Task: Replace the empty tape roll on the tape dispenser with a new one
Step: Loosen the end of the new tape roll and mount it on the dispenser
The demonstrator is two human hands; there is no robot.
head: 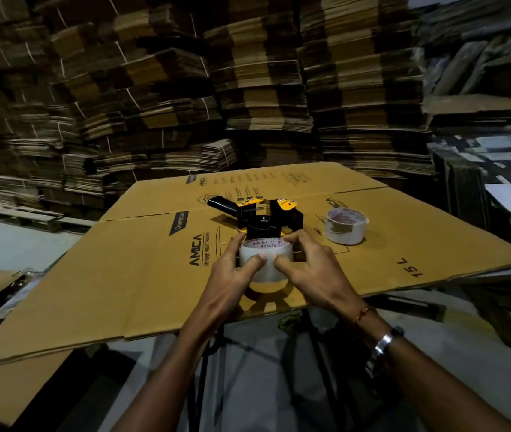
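Holding a full tape roll (265,258) just in front of the black-and-yellow dispenser (260,218) on the flattened carton (129,275), the person seems about to find the tape's loose end or seat the roll. Both the left hand (232,269) and right hand (307,266) clamp it, thumbs pressing its face. Another roll (346,226) sits nearby.

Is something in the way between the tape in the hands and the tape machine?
Nothing visible. The left hand and right hand hold the tape roll right against the dispenser. The other roll sits off to the right.
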